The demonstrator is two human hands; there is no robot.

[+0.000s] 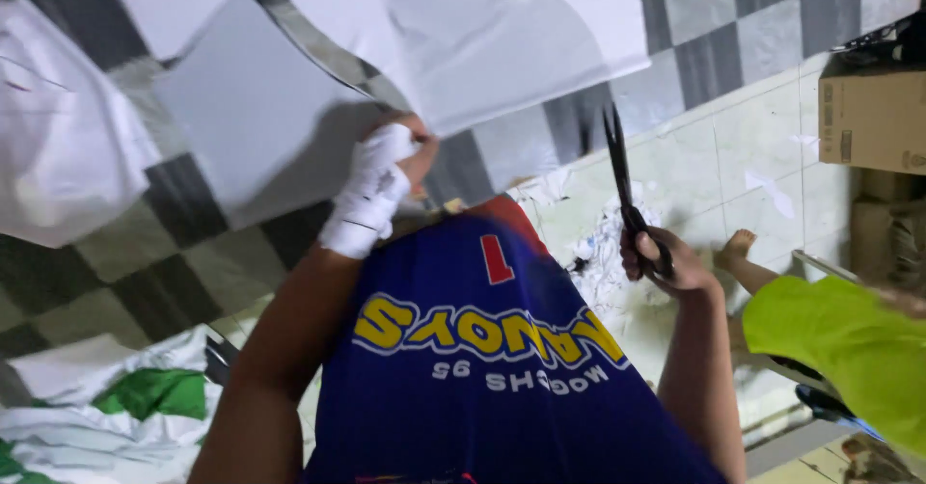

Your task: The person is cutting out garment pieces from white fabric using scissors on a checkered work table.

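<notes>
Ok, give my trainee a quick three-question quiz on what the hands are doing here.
1. True or false: the right hand holds black metal scissors.
2. What is wrapped around the left hand? A) white cloth wrap B) red rubber glove C) nothing
3. Fill in: the left hand's grip is on a sheet of white ____.

Key: 1 true; 2 A; 3 fabric.

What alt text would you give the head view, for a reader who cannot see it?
Seen from above, a person's right hand holds black scissors with closed blades, while the left hand, wrapped in white bandage, grips a white fabric sheet over a checkered floor. Another person in a lime-green shirt sits to the right, near a cardboard box.
</notes>
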